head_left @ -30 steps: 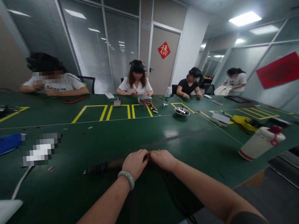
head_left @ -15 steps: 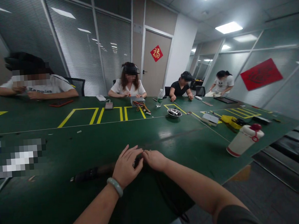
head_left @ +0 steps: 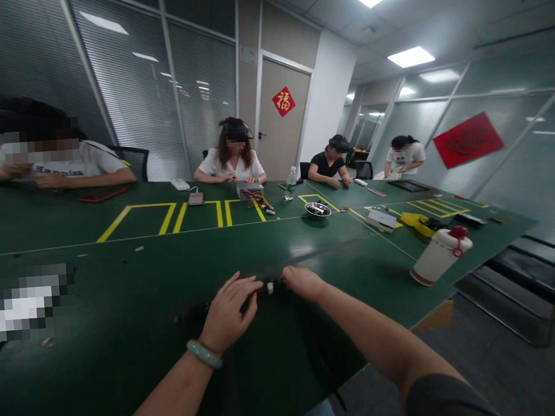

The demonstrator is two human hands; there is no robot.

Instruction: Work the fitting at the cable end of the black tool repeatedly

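Tool (head_left: 195, 312) low on the green surface, both hands on it

The tool, dark and slim, lies in front of the person, near the middle of the near part of the surface (head_left: 127, 370), slanting slightly upward to the right. The left hand (head_left: 230, 311) is palm down across its middle, the forearm coming in from the lower left. Its fingers are nearly straight, pointing right, with the thumb held below them; whether they grip or merely rest, I cannot tell. A pale bracelet (head_left: 205, 354) circles that wrist. The right hand (head_left: 304, 283) is closed at the tool's right end, fingers curled and the back of the hand upward. Its forearm slopes in from the lower right, below a dark sleeve (head_left: 445, 400). The hands are near each other, a short stretch of tool showing between them.

That stretch carries a small white patch (head_left: 270, 288), too small to read. On the door (head_left: 285, 147), a red diamond (head_left: 283, 101) bears the gold character 福. The bottle (head_left: 290, 185) has a green label, illegible here. Lettering on a co-worker's white shirt (head_left: 96, 167) is blurred, and the dark marking on the red banner (head_left: 468, 139) cannot be made out.
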